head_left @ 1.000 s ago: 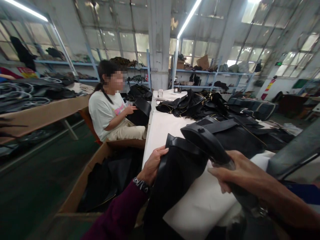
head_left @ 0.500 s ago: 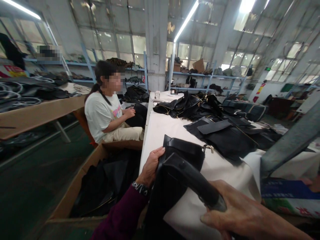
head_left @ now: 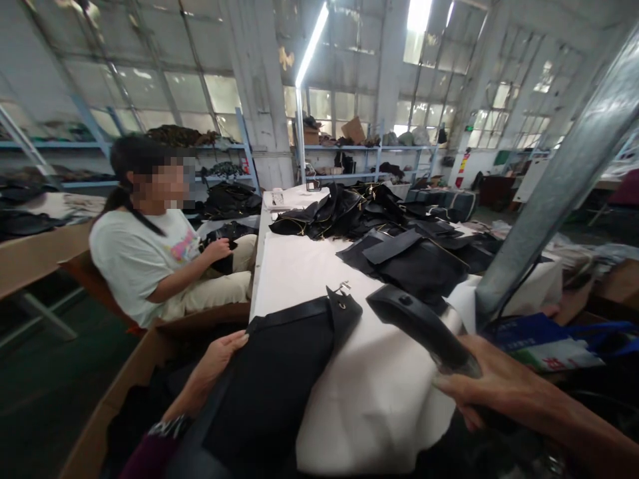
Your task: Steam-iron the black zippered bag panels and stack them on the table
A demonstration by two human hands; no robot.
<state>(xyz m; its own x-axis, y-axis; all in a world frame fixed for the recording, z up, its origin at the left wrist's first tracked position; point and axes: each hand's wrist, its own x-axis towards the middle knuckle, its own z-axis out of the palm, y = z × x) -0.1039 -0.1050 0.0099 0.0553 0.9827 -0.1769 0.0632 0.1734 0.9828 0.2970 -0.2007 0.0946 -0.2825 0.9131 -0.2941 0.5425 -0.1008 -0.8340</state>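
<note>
My left hand (head_left: pixel 215 359) grips the left edge of a black leather bag piece (head_left: pixel 284 372) that drapes over the near edge of the white-covered table (head_left: pixel 359 392); a small metal ring sits at the piece's far corner. My right hand (head_left: pixel 479 392) is closed round the handle of a black hand tool (head_left: pixel 417 326), whose head hovers just above the table to the right of the piece. A purple sleeve and a patterned wristband show on my left arm.
A person in a white T-shirt (head_left: pixel 144 259) sits at the left, handling black material. Piles of black leather pieces (head_left: pixel 394 239) cover the far table. A cardboard box (head_left: pixel 120 392) stands below left, a slanted metal post (head_left: pixel 554 179) at right, a blue bag (head_left: pixel 539 336) by it.
The black piece has been lowered and laid out over the table edge. My right hand with the tool has moved off it to the right. The view has swung to the right.
</note>
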